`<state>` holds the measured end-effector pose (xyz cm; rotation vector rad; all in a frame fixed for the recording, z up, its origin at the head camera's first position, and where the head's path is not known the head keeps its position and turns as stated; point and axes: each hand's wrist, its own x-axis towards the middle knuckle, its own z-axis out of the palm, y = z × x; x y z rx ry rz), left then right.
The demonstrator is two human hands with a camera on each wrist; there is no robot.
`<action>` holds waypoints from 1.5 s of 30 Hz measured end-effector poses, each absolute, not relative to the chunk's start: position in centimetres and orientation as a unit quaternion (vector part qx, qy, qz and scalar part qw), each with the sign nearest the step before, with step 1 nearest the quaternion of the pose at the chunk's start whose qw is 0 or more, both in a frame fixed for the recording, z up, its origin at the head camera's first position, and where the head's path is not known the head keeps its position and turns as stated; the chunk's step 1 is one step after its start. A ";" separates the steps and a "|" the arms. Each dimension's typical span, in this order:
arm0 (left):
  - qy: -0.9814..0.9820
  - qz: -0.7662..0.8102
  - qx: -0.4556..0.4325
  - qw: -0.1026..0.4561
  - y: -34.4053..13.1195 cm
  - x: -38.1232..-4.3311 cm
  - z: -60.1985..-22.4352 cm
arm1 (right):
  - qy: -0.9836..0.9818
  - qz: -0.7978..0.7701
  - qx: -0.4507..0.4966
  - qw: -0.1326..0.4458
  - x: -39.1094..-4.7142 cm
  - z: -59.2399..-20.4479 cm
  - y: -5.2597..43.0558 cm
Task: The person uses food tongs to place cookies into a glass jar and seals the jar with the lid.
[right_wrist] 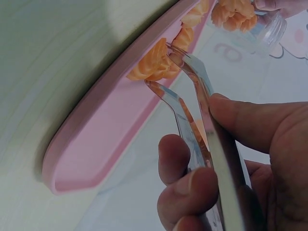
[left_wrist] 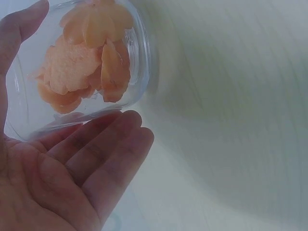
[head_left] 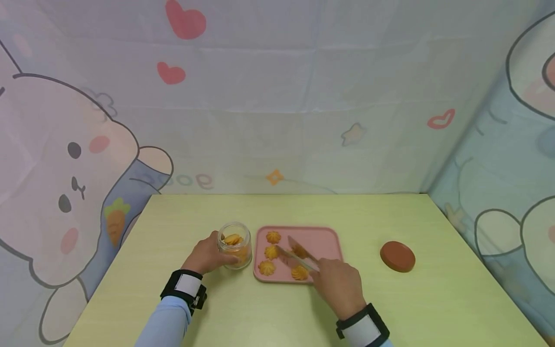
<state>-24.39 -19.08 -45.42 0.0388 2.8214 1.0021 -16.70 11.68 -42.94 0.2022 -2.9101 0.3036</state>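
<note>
My left hand point(head_left: 214, 253) holds a clear glass jar point(head_left: 241, 257) from its left side, thumb and fingers on either side of the glass. Several ridged golden cookies point(left_wrist: 72, 65) lie inside the jar, which has no lid on. With my right hand point(head_left: 340, 287) I grip metal tongs point(right_wrist: 228, 168) over a pink tray point(head_left: 323, 238). In the right wrist view the tong tips are parted around a cookie point(right_wrist: 154, 60); whether they touch it on both sides I cannot tell. More cookies point(head_left: 266, 268) sit on the tray, mostly along its left side.
A round brown lid point(head_left: 397, 256) lies on the pale yellow table point(head_left: 433, 299), right of the tray. The jar stands just left of the tray. Behind the table hangs a cloth backdrop point(head_left: 260, 96) with cartoon prints.
</note>
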 end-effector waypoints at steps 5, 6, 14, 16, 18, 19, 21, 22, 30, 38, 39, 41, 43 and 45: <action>0.942 0.328 0.014 0.071 -19.0 -24.4 -45.2 | -0.986 0.108 0.067 0.108 -16.9 -42.8 11.8; 0.942 0.327 0.015 0.071 -19.0 -24.4 -45.2 | -0.986 0.109 0.067 0.111 -16.9 -42.7 11.8; 0.943 0.325 0.016 0.069 -19.0 -24.4 -44.6 | -0.983 0.122 0.063 0.121 -17.0 -42.2 12.0; 0.943 0.324 0.018 0.069 -19.0 -24.3 -44.7 | -0.983 0.124 0.062 0.120 -17.1 -42.2 12.1; 0.943 0.324 0.018 0.070 -19.0 -24.4 -44.7 | -0.983 0.125 0.060 0.117 -17.2 -42.2 12.2; 0.943 0.324 0.018 0.070 -19.1 -24.4 -44.8 | -0.984 0.125 0.059 0.115 -17.2 -42.2 12.3; 0.943 0.324 0.017 0.071 -19.1 -24.4 -44.9 | -0.984 0.125 0.056 0.111 -17.2 -42.1 12.4; 0.943 0.324 0.016 0.071 -19.1 -24.5 -44.9 | -0.984 0.126 0.056 0.109 -17.2 -42.0 12.4; 0.942 0.326 0.012 0.075 -19.0 -24.4 -45.1 | -0.984 0.138 0.054 0.103 -17.2 -41.7 12.6; 0.941 0.329 0.012 0.075 -19.0 -24.2 -45.0 | -0.981 0.145 0.057 0.118 -17.1 -41.5 12.7; 0.941 0.329 0.013 0.074 -19.0 -24.2 -45.1 | -0.980 0.145 0.060 0.123 -17.0 -41.5 12.7; 0.941 0.330 0.013 0.073 -19.1 -24.3 -45.2 | -0.979 0.143 0.066 0.133 -17.0 -41.3 12.7; 0.941 0.330 0.012 0.074 -19.1 -24.3 -45.3 | -0.978 0.142 0.070 0.138 -17.1 -41.1 12.7; 0.941 0.331 0.012 0.075 -19.1 -24.4 -45.4 | -0.977 0.142 0.072 0.141 -17.2 -40.9 12.6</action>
